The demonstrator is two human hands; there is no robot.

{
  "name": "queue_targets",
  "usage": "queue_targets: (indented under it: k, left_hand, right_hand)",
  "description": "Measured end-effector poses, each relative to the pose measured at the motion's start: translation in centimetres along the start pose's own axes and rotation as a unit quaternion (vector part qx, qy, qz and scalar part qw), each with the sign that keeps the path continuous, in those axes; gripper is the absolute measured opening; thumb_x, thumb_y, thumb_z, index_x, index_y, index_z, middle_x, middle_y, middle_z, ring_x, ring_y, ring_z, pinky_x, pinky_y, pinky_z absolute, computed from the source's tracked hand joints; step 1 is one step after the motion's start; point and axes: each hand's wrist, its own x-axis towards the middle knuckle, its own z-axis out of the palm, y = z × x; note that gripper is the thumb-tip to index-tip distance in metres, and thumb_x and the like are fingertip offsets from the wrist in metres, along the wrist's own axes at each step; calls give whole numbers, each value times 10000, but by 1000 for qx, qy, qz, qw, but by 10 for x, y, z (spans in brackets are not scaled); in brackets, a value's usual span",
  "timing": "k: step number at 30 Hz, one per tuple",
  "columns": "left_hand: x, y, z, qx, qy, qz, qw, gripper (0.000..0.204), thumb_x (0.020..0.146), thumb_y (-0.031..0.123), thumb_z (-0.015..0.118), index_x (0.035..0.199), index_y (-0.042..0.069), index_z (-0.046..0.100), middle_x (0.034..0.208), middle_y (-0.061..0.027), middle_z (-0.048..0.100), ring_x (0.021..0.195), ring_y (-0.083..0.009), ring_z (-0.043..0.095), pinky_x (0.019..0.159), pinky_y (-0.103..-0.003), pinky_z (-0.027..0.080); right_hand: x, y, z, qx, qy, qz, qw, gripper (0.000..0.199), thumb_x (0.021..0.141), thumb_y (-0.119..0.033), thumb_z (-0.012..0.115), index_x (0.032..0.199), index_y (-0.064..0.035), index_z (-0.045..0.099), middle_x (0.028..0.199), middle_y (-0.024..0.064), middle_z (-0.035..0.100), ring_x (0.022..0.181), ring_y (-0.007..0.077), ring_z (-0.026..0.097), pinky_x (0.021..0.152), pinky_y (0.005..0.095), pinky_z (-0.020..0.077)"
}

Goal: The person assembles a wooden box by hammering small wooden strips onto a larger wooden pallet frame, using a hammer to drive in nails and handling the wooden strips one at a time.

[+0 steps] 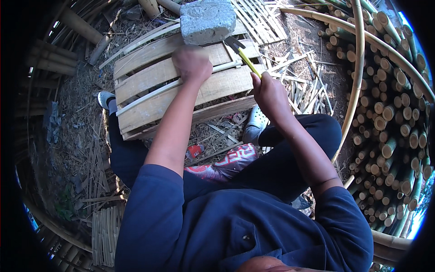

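Note:
My right hand [270, 94] is wrapped round the yellow handle of a hammer [250, 63]. The hammer's dark head is over the right end of a low slatted wooden platform [217, 90], close to a rough grey concrete block [206, 29]. My left hand [192, 63] is over the middle of the platform, just in front of the block. Motion smears its fingers, so what they hold, if anything, cannot be made out. Pale bamboo strips [152, 96] run across the slats, passing by my left hand.
Cut bamboo poles [385, 113] are stacked at the right, beside a tall curved pole [355, 81]. A small slatted panel [260, 20] is beyond the platform. Split strips [312, 90] litter the ground. A red printed sack [231, 163] lies between my legs; more strips [106, 235] lie lower left.

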Motion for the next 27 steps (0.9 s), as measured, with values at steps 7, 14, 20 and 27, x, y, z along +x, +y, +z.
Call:
queue_targets:
  k: [7,14,20,27]
  left_hand:
    - [0,-3,4,15,17,1,1000,557,982,354,441,1310,-95,478,1462,-224,435,1401,-361,344,1195,-509,203]
    - [0,3,-4,2,-35,3,999,562,980,359,449,1319,-89,469,1476,-229,421,1411,-358,334,1190,-509,214]
    - [-3,-3,1,-4,-4,-3,1000,549,980,355,447,1300,-90,477,1451,-227,434,1402,-357,341,1189,-509,218]
    - [-1,-3,5,-7,11,12,1000,544,974,354,451,1286,-91,479,1449,-228,434,1401,-361,341,1189,-513,223]
  right_hand:
    - [1,0,2,-14,-56,2,998,476,1046,-360,553,776,23,637,619,249,634,597,454,655,557,536,523]
    - [-3,28,24,17,-81,63,995,477,1048,-365,540,803,36,626,667,290,632,655,495,648,648,600,508]
    - [-3,-2,-9,60,20,23,998,449,1034,-332,580,766,28,583,655,285,624,636,484,643,609,578,506]
    - [-8,23,21,-8,-60,32,998,517,1061,-403,515,788,25,607,669,292,626,634,501,628,611,585,497]
